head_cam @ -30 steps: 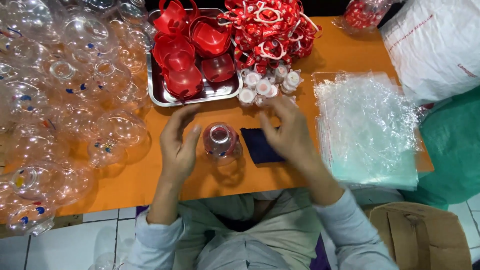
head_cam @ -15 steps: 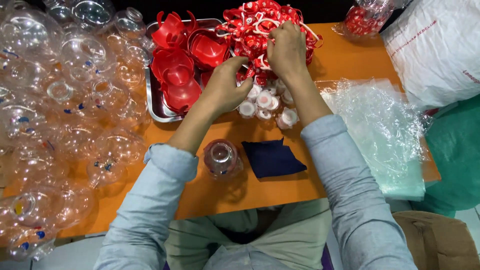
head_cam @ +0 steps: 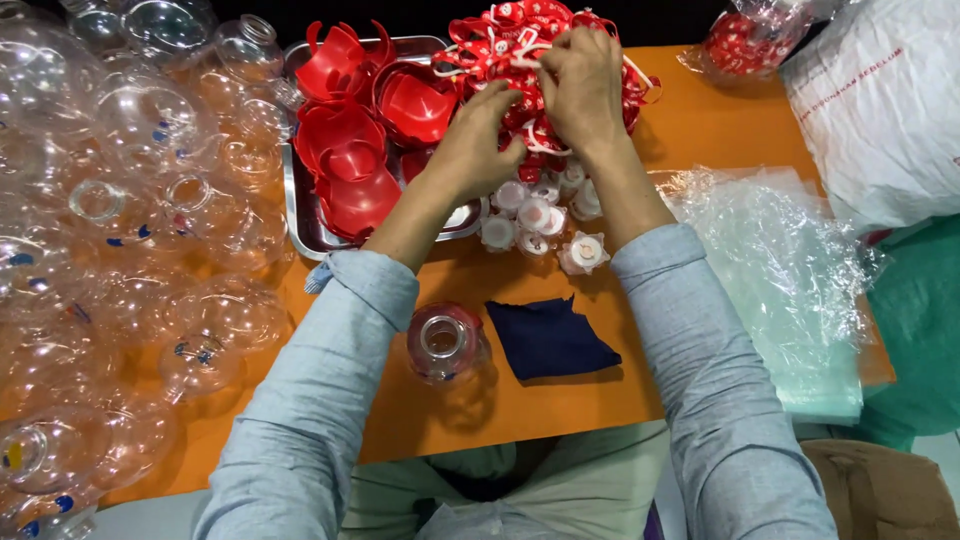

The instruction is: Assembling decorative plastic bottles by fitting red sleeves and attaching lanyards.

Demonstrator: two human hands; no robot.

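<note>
Both hands are in the ribbon pile (head_cam: 500, 50), a tangled heap of red ribbons with white print and white edging, lying at the far edge of the orange table (head_cam: 720, 130) just right of the steel tray (head_cam: 300, 215). The right hand (head_cam: 580, 85) lies on top of the pile with fingers curled, pinching a white-edged strand near its top; the left hand (head_cam: 480, 140) presses into the near side of the pile, fingers bent and buried among the loops, so what it grips cannot be told. The tray holds red plastic cups (head_cam: 360, 150), nested and tilted, some with notched rims. Just on the near side of the pile, between the forearms, sits a cluster of small white caps (head_cam: 535, 215), each with a red dot in the middle. Nearer the person than the caps, a dark blue cloth (head_cam: 550, 340) lies flat, and just left of it a clear round bottle (head_cam: 445, 345) stands with its open neck upward, untouched. Left of the tray, many clear round bottles (head_cam: 120, 230) are heaped over that end of the table. Right of the caps lies a stack of clear plastic bags (head_cam: 780, 270), and beyond that a big white sack (head_cam: 880, 110).
</note>
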